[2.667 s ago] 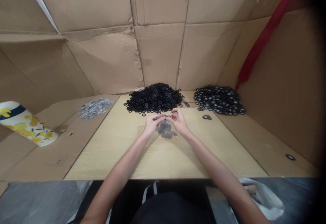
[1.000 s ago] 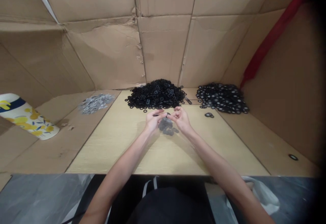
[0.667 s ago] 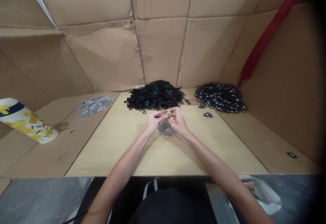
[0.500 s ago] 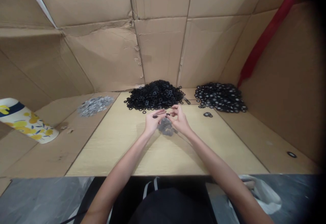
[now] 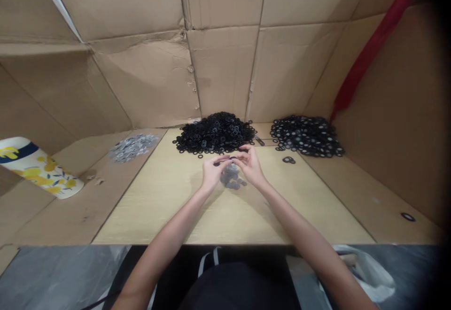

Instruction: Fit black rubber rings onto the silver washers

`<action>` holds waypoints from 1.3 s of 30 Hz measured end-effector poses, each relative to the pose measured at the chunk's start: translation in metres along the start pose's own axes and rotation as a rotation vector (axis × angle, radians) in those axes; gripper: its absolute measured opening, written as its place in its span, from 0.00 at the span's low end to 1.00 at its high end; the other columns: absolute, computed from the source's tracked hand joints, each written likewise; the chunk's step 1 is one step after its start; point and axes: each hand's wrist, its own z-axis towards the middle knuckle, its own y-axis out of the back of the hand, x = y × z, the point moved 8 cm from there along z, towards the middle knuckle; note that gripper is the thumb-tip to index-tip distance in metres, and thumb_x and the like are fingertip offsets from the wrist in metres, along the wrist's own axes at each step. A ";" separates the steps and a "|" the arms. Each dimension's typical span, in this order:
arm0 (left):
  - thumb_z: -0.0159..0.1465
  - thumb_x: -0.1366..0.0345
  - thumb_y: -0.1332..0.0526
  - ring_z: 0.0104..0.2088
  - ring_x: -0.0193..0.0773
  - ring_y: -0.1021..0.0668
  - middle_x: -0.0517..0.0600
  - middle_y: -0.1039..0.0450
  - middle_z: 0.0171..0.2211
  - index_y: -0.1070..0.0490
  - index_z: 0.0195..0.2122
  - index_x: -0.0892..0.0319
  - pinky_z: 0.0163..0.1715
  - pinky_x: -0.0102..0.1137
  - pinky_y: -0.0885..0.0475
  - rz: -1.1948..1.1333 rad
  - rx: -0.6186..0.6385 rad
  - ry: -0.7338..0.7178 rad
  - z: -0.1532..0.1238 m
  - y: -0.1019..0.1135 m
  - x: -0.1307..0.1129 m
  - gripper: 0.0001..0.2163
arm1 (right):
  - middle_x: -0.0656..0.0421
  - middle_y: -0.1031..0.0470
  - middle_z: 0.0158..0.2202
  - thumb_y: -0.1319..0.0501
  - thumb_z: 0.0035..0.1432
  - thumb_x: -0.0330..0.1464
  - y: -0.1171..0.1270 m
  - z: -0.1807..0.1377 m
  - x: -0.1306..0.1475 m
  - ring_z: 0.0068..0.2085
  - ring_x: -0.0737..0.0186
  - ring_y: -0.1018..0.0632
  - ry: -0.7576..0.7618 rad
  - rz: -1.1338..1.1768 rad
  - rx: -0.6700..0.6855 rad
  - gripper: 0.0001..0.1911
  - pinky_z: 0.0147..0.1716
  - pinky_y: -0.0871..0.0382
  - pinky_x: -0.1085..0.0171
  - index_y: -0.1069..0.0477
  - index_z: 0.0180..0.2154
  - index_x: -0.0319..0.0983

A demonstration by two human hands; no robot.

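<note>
From frame left: one patterned cup (image 5: pixel 38 166), one grey washer heap (image 5: pixel 132 146), one black ring heap (image 5: pixel 214 134), then left hand (image 5: pixel 212 173) and right hand (image 5: pixel 252 168) pinching a small dark ring (image 5: pixel 231 158) above one small grey pile (image 5: pixel 231 179), one speckled black heap (image 5: pixel 305 136), on a pale board (image 5: pixel 169 197) within cardboard walls (image 5: pixel 141 75).

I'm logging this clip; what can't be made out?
Head view: piece pinched between left hand and right hand, too small, covered by fingertips.
Head view: grey pile beneath the hands, blurred, partly hidden by them.
Head view: white bag, partly behind right forearm, contents unseen.
</note>
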 end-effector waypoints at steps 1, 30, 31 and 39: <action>0.45 0.64 0.34 0.24 0.32 0.27 0.55 0.24 0.33 0.25 0.31 0.64 0.21 0.26 0.35 -0.009 -0.022 -0.019 -0.002 0.000 -0.003 0.13 | 0.65 0.31 0.27 0.38 0.44 0.33 0.000 0.000 0.000 0.32 0.66 0.26 -0.009 0.027 -0.006 0.22 0.36 0.31 0.63 0.47 0.40 0.44; 0.43 0.62 0.32 0.16 0.22 0.36 0.56 0.25 0.35 0.25 0.36 0.64 0.15 0.23 0.43 -0.183 0.086 0.108 -0.001 -0.012 0.014 0.19 | 0.64 0.31 0.27 0.34 0.38 0.36 0.005 -0.001 0.001 0.31 0.65 0.26 -0.109 0.123 -0.082 0.23 0.33 0.31 0.62 0.44 0.35 0.42; 0.42 0.62 0.32 0.16 0.22 0.37 0.55 0.25 0.34 0.25 0.36 0.64 0.15 0.23 0.43 -0.184 0.088 0.120 -0.001 -0.012 0.014 0.19 | 0.63 0.31 0.27 0.34 0.38 0.36 0.005 -0.001 0.002 0.31 0.65 0.26 -0.112 0.108 -0.084 0.22 0.32 0.31 0.62 0.43 0.34 0.41; 0.38 0.65 0.30 0.16 0.22 0.37 0.51 0.26 0.26 0.26 0.33 0.65 0.15 0.23 0.47 -0.255 -0.001 0.204 -0.001 -0.006 0.020 0.19 | 0.66 0.36 0.23 0.37 0.40 0.35 0.003 0.000 0.006 0.25 0.68 0.30 -0.034 -0.006 -0.058 0.18 0.27 0.34 0.66 0.44 0.30 0.41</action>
